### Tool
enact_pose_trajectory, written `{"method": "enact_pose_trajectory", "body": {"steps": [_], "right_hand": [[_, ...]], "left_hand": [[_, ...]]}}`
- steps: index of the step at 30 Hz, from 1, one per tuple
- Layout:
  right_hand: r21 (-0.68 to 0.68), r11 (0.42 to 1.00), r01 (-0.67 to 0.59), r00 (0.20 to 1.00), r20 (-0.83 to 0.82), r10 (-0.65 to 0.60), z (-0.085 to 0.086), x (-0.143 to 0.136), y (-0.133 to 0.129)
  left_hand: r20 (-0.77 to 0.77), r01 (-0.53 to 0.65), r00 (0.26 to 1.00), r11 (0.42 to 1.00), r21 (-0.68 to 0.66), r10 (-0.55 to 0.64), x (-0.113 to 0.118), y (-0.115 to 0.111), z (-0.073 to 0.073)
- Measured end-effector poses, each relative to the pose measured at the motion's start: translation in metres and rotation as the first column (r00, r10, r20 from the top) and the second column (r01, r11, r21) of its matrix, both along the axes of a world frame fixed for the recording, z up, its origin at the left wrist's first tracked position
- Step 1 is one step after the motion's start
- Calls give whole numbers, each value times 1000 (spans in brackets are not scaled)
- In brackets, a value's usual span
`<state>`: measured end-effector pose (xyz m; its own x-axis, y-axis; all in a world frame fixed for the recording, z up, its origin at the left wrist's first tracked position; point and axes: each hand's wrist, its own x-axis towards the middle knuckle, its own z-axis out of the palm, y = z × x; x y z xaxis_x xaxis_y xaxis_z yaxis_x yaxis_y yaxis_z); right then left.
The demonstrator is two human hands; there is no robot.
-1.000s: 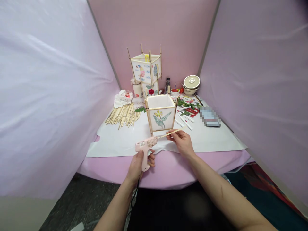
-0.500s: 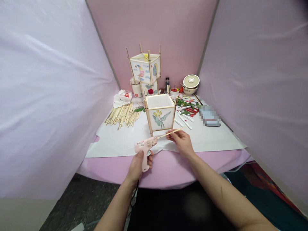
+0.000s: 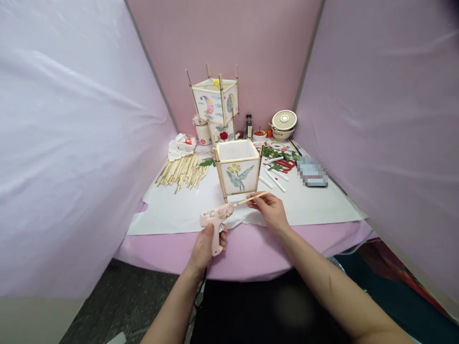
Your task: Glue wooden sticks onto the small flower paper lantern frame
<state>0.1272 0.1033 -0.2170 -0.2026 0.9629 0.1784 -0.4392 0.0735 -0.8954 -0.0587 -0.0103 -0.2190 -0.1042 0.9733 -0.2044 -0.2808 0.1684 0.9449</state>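
Observation:
My left hand [image 3: 208,242] is wrapped round the handle of a pale pink hot glue gun [image 3: 216,217], its nozzle pointing right. Between the fingers of my right hand [image 3: 269,209] is a thin wooden stick [image 3: 256,197], held at a slant. The stick's left end meets the nozzle tip; whether glue is on it is too small to tell. Just behind both hands stands a square paper lantern [image 3: 239,177] with a stick frame, open at the top, a yellow flower with green leaves on its front.
A pile of wooden sticks [image 3: 182,172] lies at left. Behind stands a taller stacked lantern [image 3: 215,102]. To the right are white glue sticks [image 3: 275,180], red-handled scissors [image 3: 287,166], green leaves [image 3: 274,154], a blurred phone [image 3: 311,172] and a lidded bowl [image 3: 283,126].
Both hands, the glue gun and the stick keep nearly the same pose. The whole view has shifted very slightly.

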Motion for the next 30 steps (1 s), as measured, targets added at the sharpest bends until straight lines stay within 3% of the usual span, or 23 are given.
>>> {"method": "enact_pose_trajectory", "body": {"steps": [30], "right_hand": [[-12, 1000, 7, 1000, 23, -7, 1, 0, 0]], "left_hand": [[-32, -6, 999, 1000, -4, 6, 0, 0, -1]]}}
